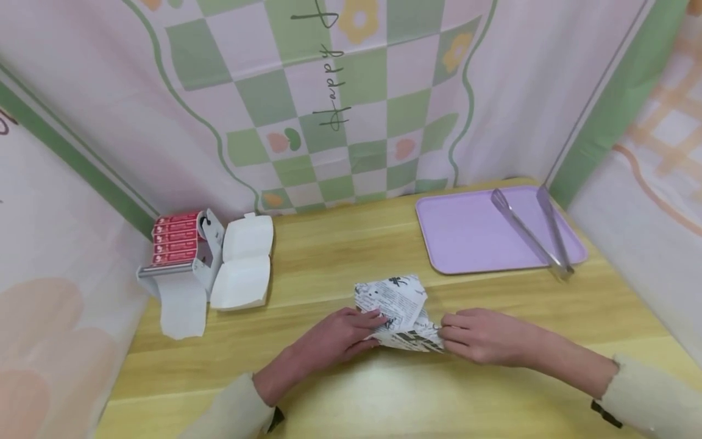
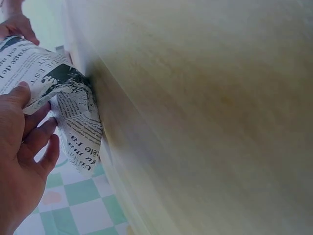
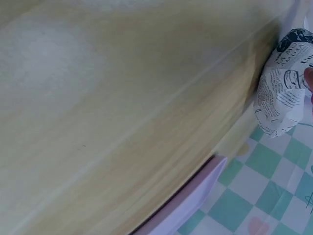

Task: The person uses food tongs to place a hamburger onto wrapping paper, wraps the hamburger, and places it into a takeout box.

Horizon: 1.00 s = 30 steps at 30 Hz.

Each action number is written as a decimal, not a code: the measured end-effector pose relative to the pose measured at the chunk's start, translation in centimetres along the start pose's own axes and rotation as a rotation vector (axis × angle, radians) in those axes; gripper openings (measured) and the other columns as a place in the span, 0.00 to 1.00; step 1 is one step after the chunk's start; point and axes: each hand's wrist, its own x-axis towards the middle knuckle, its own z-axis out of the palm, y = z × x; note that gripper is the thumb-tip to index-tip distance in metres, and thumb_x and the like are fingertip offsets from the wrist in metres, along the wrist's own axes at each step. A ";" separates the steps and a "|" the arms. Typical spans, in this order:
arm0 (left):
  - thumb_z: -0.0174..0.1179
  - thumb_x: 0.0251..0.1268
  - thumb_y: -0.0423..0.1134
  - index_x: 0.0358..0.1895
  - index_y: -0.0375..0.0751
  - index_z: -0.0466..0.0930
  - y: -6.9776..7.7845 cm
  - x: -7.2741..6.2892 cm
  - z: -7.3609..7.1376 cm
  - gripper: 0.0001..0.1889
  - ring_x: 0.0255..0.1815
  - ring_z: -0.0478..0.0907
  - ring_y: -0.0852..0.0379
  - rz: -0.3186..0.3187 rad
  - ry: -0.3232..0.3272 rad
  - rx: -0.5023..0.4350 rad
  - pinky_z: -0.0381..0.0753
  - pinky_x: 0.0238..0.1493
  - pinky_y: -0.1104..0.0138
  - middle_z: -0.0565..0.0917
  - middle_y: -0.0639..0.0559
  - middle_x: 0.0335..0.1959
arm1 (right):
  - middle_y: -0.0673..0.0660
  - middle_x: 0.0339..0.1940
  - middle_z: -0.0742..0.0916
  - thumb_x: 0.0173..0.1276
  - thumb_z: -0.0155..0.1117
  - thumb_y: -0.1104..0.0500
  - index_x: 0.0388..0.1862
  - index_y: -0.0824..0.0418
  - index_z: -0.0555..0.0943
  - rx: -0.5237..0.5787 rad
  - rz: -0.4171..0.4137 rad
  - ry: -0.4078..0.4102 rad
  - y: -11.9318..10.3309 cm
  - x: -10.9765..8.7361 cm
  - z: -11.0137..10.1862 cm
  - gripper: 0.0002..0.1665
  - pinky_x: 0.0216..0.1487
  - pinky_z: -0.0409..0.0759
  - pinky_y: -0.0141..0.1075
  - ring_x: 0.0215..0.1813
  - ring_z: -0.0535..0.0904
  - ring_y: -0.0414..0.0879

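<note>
A sheet of newspaper-print wrapping paper, partly folded and crumpled, is between my two hands near the middle of the table. At its left end my left hand pinches the paper, with the thumb on the near flap and fingers behind it, as the left wrist view shows. The right end is pinched between the curled fingers of my right hand. In the right wrist view the same printed paper shows at the right edge, with only a fingertip in sight. Whether anything lies inside the paper is hidden.
An opened white paper box stands at the left, beside a dispenser with a roll of red-printed labels. Metal tongs lie across a purple tray at the back right. Patterned curtains surround the wooden table.
</note>
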 end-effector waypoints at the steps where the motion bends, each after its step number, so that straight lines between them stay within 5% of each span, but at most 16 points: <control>1: 0.58 0.73 0.47 0.66 0.43 0.75 0.0 0.0 0.0 0.23 0.69 0.74 0.59 -0.003 -0.004 0.000 0.75 0.69 0.61 0.77 0.53 0.66 | 0.51 0.36 0.86 0.79 0.33 0.71 0.36 0.58 0.82 0.009 0.011 0.037 -0.1 -0.2 0.2 0.27 0.40 0.85 0.30 0.41 0.81 0.43; 7: 0.56 0.74 0.48 0.68 0.43 0.73 0.1 0.2 0.0 0.24 0.69 0.74 0.59 -0.007 -0.012 0.000 0.75 0.69 0.61 0.77 0.53 0.66 | 0.52 0.30 0.85 0.76 0.43 0.69 0.29 0.60 0.78 0.073 0.100 0.202 -0.3 -0.8 1.4 0.19 0.31 0.82 0.29 0.34 0.79 0.44; 10: 0.56 0.75 0.47 0.68 0.43 0.74 0.2 0.1 -0.1 0.23 0.69 0.74 0.59 0.001 0.000 -0.006 0.76 0.68 0.61 0.77 0.52 0.66 | 0.53 0.34 0.87 0.56 0.59 0.72 0.34 0.63 0.80 0.241 0.268 0.166 -0.2 -0.9 1.6 0.09 0.37 0.83 0.29 0.37 0.81 0.45; 12: 0.55 0.75 0.47 0.67 0.42 0.75 0.2 0.1 -0.1 0.22 0.68 0.75 0.58 0.005 0.012 -0.016 0.76 0.68 0.62 0.78 0.52 0.66 | 0.55 0.44 0.87 0.41 0.67 0.71 0.46 0.65 0.81 0.345 0.393 0.104 0.2 -0.9 1.8 0.27 0.55 0.80 0.30 0.47 0.81 0.49; 15: 0.54 0.76 0.47 0.66 0.42 0.76 0.1 0.0 -0.1 0.21 0.67 0.76 0.57 0.000 0.020 -0.038 0.77 0.67 0.63 0.77 0.51 0.66 | 0.59 0.65 0.80 0.27 0.74 0.67 0.66 0.62 0.75 0.373 0.456 -0.020 0.9 -0.7 2.4 0.55 0.80 0.57 0.40 0.66 0.73 0.56; 17: 0.53 0.77 0.47 0.65 0.42 0.76 0.0 0.1 -0.1 0.21 0.65 0.78 0.56 -0.017 0.016 -0.061 0.77 0.67 0.64 0.77 0.49 0.66 | 0.60 0.74 0.73 0.33 0.79 0.60 0.72 0.59 0.70 0.363 0.402 -0.096 1.4 -0.5 3.2 0.58 0.84 0.38 0.41 0.73 0.66 0.58; 20: 0.51 0.78 0.47 0.66 0.40 0.75 -0.2 0.0 0.0 0.22 0.58 0.83 0.54 -0.059 0.013 -0.106 0.79 0.64 0.65 0.81 0.47 0.62 | 0.62 0.76 0.71 0.38 0.80 0.51 0.71 0.61 0.71 0.360 0.315 -0.177 1.8 -0.1 4.1 0.57 0.84 0.31 0.42 0.75 0.66 0.59; 21: 0.51 0.78 0.47 0.67 0.39 0.74 -0.2 0.0 0.1 0.22 0.55 0.85 0.54 -0.080 0.016 -0.136 0.81 0.61 0.65 0.84 0.47 0.59 | 0.62 0.75 0.71 0.42 0.79 0.49 0.71 0.62 0.71 0.390 0.320 -0.204 1.8 0.0 4.3 0.54 0.84 0.36 0.44 0.74 0.67 0.60; 26: 0.54 0.76 0.44 0.60 0.39 0.81 -0.3 0.1 0.3 0.18 0.32 0.83 0.65 -0.203 0.057 -0.370 0.83 0.38 0.76 0.90 0.49 0.41 | 0.70 0.72 0.73 0.65 0.67 0.52 0.71 0.70 0.68 0.665 0.648 -0.317 1.0 -0.3 4.0 0.40 0.73 0.67 0.57 0.70 0.70 0.68; 30: 0.58 0.72 0.41 0.44 0.39 0.87 -0.6 0.2 0.6 0.11 0.19 0.70 0.73 -0.279 0.136 -0.539 0.74 0.21 0.79 0.89 0.49 0.30 | 0.75 0.66 0.76 0.69 0.63 0.53 0.63 0.73 0.75 0.766 0.795 -0.246 0.5 0.0 3.8 0.31 0.66 0.69 0.64 0.68 0.70 0.74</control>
